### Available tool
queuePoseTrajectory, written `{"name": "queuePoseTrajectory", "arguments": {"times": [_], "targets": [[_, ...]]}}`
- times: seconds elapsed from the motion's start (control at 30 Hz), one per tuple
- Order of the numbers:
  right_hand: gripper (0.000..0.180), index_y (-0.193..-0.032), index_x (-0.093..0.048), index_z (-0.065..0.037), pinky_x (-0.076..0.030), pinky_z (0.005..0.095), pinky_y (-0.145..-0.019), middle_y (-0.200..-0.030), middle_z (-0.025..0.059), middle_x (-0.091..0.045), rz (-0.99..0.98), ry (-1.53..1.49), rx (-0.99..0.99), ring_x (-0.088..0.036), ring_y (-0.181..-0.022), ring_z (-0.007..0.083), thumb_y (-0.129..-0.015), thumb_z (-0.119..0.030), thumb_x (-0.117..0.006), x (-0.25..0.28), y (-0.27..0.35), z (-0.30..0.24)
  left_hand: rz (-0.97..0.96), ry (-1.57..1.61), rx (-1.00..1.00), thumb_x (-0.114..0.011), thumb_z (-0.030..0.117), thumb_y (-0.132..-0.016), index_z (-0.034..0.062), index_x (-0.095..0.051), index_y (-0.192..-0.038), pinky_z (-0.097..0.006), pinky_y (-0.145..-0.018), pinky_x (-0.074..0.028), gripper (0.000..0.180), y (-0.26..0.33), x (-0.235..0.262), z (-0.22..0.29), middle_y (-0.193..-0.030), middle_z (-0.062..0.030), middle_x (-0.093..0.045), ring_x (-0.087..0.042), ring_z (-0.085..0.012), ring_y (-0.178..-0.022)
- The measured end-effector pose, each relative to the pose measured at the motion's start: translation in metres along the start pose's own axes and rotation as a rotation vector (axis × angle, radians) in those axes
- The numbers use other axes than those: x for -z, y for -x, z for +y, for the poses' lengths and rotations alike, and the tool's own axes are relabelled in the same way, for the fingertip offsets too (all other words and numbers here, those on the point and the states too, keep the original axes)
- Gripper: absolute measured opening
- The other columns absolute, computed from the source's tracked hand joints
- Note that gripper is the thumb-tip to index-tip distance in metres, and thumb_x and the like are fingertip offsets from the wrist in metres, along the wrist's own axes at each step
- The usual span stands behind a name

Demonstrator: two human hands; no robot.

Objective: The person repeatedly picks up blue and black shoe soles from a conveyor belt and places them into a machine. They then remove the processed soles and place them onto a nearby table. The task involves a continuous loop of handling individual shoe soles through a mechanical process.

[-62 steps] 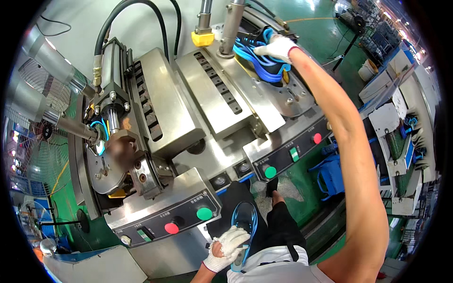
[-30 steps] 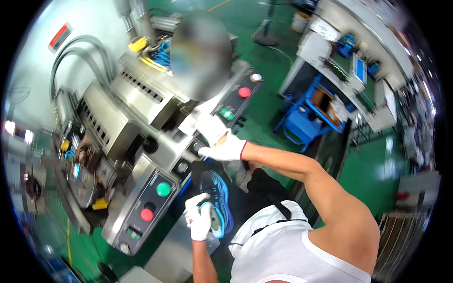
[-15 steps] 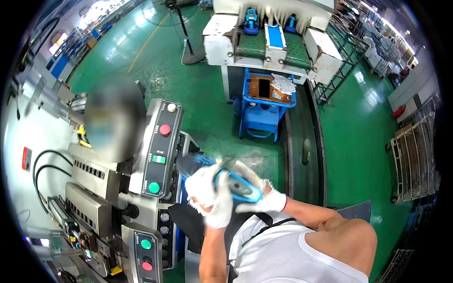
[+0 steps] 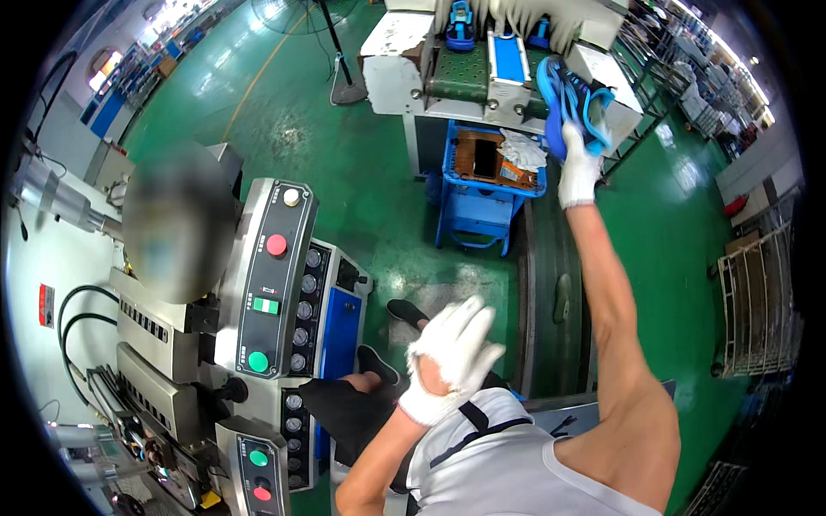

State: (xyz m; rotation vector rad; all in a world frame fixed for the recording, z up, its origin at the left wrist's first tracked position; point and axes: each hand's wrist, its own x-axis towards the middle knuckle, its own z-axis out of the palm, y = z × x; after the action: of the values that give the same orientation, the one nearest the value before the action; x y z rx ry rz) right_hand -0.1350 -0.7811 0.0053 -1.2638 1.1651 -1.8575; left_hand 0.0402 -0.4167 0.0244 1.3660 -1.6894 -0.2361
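Upper right of the frame, a white-gloved right hand (image 4: 578, 168) pinches the near end of a blue-and-black shoe (image 4: 570, 96); the left hand (image 4: 452, 357), lower centre, spreads empty fingers. From here, it looks light, its upper soft, its curved sole (image 4: 553, 116) springy, the heel likely its surest hold.

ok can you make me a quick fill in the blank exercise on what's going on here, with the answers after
1. The right hand holds a shoe whose main colour is ____.
2. The left hand holds ____.
3. Both hands wear gloves coloured ____.
4. The colour of the floor is ____.

Missing words: blue; nothing; white; green
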Motion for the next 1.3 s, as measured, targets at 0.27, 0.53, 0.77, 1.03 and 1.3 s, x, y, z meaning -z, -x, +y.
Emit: {"name": "queuePoseTrajectory", "arguments": {"times": [0.27, 0.53, 0.77, 1.03, 1.3], "targets": [[0.097, -0.160, -0.050, -0.014, -0.042, 0.0407, -0.118, -0.164, 0.0143, -0.047, -0.383, 1.130, -0.122, -0.047, -0.148, 0.0289, -0.087, -0.075, -0.070, -0.058, -0.236, 0.153, -0.048, -0.201, 0.766, -0.082, 0.012, -0.085, 0.0022, -0.069, -0.126, -0.048, -0.104, -0.052, 0.045, 0.184, 0.015, -0.030, -0.127, -0.0201, -0.069, -0.064, -0.0404, -0.120], [0.102, -0.145, -0.058, 0.009, -0.049, 0.0393, -0.105, -0.137, 0.0209, -0.069, -0.500, 0.731, -0.312, -0.067, -0.119, 0.0302, -0.093, -0.079, -0.055, -0.043, -0.312, 0.194, 0.405, -0.240, 1.088, -0.071, 0.009, -0.098, 0.0008, -0.070, -0.123, -0.044, -0.101, -0.055, 0.027, 0.238, 0.057, 0.010, -0.122, -0.0203, -0.071, -0.069, -0.0378, -0.114], [0.055, -0.147, -0.055, 0.003, -0.059, 0.0438, -0.096, -0.130, 0.0224, -0.068, -0.932, 0.518, -0.331, -0.070, -0.112, 0.0340, -0.107, -0.033, -0.065, 0.002, 0.094, 0.190, 0.795, -0.483, 1.403, -0.069, 0.012, -0.098, 0.0026, -0.073, -0.117, -0.042, -0.096, -0.056, 0.021, 0.345, 0.041, 0.066, -0.114, -0.0177, -0.074, -0.071, -0.0353, -0.109], [0.073, -0.161, -0.040, -0.003, -0.061, 0.0374, -0.094, -0.152, 0.0202, -0.052, -1.756, 0.645, -0.194, -0.066, -0.116, 0.0285, -0.104, -0.036, -0.071, -0.012, 0.334, 0.083, 0.892, -0.852, 2.223, -0.071, 0.026, -0.093, 0.0049, -0.074, -0.118, -0.048, -0.101, -0.053, 0.033, 0.584, -0.026, 0.232, -0.118, -0.0195, -0.074, -0.069, -0.0387, -0.114], [0.075, -0.156, -0.048, -0.006, -0.062, 0.0358, -0.077, -0.138, 0.0199, -0.065, -1.980, 1.178, 0.364, -0.072, -0.103, 0.0255, -0.099, -0.049, -0.071, -0.078, 0.326, 0.069, 0.777, -0.414, 3.085, -0.067, 0.061, -0.092, 0.0079, -0.069, -0.131, -0.052, -0.101, -0.054, 0.066, 0.726, -0.072, 0.421, -0.130, -0.0216, -0.072, -0.069, -0.0397, -0.122]]}}
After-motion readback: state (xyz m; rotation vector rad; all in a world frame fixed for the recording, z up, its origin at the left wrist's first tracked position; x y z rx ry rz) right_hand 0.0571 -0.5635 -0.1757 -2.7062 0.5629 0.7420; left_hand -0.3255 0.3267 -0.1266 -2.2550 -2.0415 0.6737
